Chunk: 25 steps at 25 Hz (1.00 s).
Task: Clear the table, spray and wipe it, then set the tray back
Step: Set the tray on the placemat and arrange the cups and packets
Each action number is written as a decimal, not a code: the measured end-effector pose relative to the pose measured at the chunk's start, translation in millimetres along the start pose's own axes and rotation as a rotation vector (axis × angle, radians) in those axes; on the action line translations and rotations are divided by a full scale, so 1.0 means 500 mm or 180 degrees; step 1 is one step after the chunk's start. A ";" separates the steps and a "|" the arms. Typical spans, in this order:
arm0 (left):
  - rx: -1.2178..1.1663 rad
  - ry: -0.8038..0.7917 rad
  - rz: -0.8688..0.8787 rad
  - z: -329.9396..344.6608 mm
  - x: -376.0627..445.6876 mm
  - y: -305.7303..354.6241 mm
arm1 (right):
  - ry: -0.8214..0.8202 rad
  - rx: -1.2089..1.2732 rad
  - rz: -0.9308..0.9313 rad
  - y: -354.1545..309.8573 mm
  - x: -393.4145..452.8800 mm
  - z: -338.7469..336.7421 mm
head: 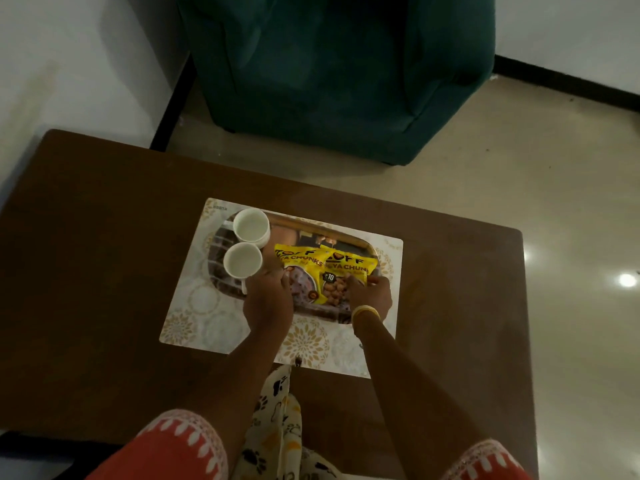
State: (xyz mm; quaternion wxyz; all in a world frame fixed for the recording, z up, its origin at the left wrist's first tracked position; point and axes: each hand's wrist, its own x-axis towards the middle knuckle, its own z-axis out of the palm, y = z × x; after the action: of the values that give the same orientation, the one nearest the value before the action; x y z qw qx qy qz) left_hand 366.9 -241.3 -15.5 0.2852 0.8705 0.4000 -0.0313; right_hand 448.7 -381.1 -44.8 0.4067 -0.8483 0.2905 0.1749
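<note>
Reaching over the dark brown wooden worktop (104,271), the left hand (268,301) and right hand (372,296) meet two yellow snack packets (325,268) lying on the shiny rectangular metal tray (346,315). That tray sits on a white-and-gold patterned placemat (194,317), its long axis running left to right across the person. Both hands' fingers curl onto the packets' near edges, apparently gripping. Two white ceramic cups (247,242) stand at the tray's left end, nearer the left hand.

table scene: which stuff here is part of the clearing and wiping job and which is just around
Part of the job:
table
tray
two white cups
two yellow snack packets
placemat
left hand
right hand

Just around:
green sofa
floor
</note>
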 end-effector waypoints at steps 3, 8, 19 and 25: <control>0.0064 -0.0180 -0.0131 -0.001 0.011 0.008 | -0.0132 -0.0132 -0.0028 0.004 0.005 -0.002; 0.0314 -0.0096 0.0533 -0.008 -0.018 0.014 | 0.0542 -0.1391 -0.1080 -0.009 -0.045 -0.017; 0.1468 -0.0906 0.1510 0.070 -0.004 -0.034 | -0.0690 -0.2981 -0.2606 0.055 -0.027 0.033; 0.1523 -0.0816 0.1430 0.075 -0.010 -0.017 | -0.0785 -0.3376 -0.2703 0.043 -0.033 0.025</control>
State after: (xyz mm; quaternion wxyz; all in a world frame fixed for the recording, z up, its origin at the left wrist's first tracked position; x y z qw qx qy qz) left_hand 363.9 -259.9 -49.5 0.1207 0.9679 0.1408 -0.1697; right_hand 421.4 -376.1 -56.3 0.0001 -0.9468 -0.2402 0.2141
